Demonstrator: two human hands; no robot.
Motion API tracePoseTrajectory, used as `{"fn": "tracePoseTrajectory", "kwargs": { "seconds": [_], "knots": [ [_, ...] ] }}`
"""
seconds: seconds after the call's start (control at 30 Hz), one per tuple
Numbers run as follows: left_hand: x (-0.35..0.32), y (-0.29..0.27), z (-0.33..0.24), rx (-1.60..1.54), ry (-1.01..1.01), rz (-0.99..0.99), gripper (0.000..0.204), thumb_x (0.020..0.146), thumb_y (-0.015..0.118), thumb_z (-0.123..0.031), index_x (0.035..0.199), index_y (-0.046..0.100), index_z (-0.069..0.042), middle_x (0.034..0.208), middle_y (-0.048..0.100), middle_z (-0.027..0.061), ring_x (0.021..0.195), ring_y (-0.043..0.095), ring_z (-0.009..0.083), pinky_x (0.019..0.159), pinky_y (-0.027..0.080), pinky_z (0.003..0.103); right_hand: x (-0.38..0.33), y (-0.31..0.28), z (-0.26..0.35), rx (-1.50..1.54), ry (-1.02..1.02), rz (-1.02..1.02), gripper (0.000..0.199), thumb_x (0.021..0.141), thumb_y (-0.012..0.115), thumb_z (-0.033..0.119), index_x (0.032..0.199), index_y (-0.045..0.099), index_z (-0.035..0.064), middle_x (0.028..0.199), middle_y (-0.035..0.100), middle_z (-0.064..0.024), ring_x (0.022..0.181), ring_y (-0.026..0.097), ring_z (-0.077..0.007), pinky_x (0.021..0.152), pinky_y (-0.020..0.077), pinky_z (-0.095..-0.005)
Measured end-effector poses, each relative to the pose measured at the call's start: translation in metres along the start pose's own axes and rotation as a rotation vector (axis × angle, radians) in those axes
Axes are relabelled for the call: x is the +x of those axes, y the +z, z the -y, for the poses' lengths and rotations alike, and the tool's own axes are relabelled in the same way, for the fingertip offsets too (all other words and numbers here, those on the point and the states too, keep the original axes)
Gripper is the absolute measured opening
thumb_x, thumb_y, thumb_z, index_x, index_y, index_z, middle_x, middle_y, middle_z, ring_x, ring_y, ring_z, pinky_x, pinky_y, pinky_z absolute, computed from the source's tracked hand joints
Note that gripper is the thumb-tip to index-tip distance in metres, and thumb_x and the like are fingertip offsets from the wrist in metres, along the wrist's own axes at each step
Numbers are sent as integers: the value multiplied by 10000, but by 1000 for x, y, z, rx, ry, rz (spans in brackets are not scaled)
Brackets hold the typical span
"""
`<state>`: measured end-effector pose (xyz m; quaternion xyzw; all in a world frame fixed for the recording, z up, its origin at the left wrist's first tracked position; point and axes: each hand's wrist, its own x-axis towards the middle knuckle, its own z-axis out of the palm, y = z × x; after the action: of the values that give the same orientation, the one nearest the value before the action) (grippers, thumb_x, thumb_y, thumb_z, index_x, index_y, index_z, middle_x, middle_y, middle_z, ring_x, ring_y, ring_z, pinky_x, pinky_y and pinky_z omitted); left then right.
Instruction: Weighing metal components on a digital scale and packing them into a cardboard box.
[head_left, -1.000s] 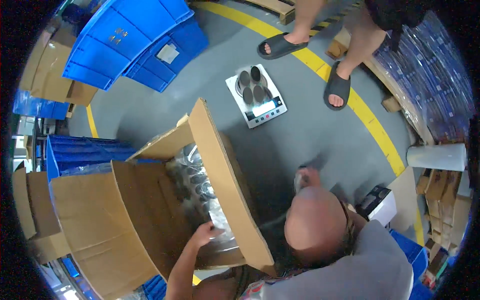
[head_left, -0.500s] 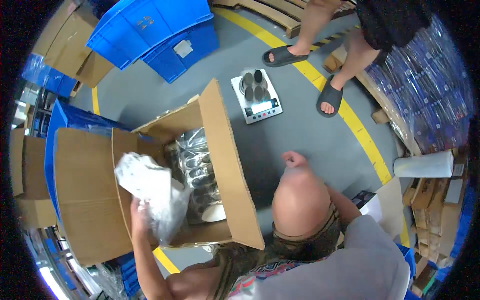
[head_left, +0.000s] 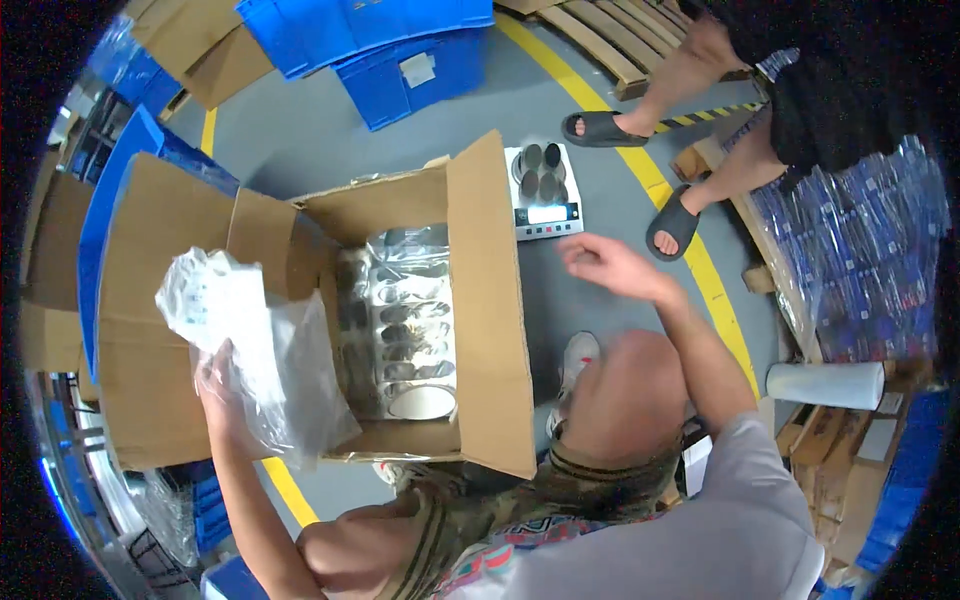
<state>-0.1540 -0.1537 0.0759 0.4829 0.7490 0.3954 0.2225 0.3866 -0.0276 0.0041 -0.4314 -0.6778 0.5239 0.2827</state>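
Observation:
My left hand (head_left: 222,385) grips a crumpled clear plastic bag (head_left: 265,345), held up over the left flap of an open cardboard box (head_left: 490,300). Inside the box lie shiny round discs under a clear film (head_left: 400,310). My right hand (head_left: 605,265) is stretched out to the right of the box, fingers apart and holding nothing. It hovers just below a small white scale (head_left: 543,190) on the floor, which carries several dark discs. My bent knee (head_left: 620,400) shows between my arms.
Another person in black sandals (head_left: 680,220) stands at the upper right beside a yellow floor line (head_left: 705,270). Blue crates (head_left: 400,50) and flat cardboard (head_left: 60,260) lie behind and left of the box. Wrapped blue packs (head_left: 850,250) and a white roll (head_left: 825,385) sit at right.
My left hand has lifted the plastic bag out of the box and carried it up to the left. My right hand has reached forward toward the scale.

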Motion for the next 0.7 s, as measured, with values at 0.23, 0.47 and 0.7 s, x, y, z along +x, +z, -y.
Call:
{"fn": "tracePoseTrajectory", "kwargs": {
  "seconds": [0.23,0.47,0.7],
  "knots": [
    [18,-2,25,-100,-53,-139,356,900,480,-209,1181,560,-6,1187,543,106,1116,481,201,946,381,317,45,27,131,-270,-20,266,316,854,574,160,1153,554,60,756,574,-5,744,547,-83,696,436,-243],
    [2,42,-51,-560,-242,-168,469,838,584,-276,1199,503,13,1161,551,110,1057,506,206,916,392,314,64,140,141,106,-67,616,692,832,646,220,1383,264,48,1205,518,-115,1109,492,-183,936,402,-313],
    [-19,93,-73,-502,-188,252,439,873,574,-307,1165,540,18,1075,598,82,994,544,156,885,415,283,116,197,132,414,-17,458,476,791,674,268,1159,538,-1,1082,603,-62,1034,541,-159,899,417,-319]
  ]
}}
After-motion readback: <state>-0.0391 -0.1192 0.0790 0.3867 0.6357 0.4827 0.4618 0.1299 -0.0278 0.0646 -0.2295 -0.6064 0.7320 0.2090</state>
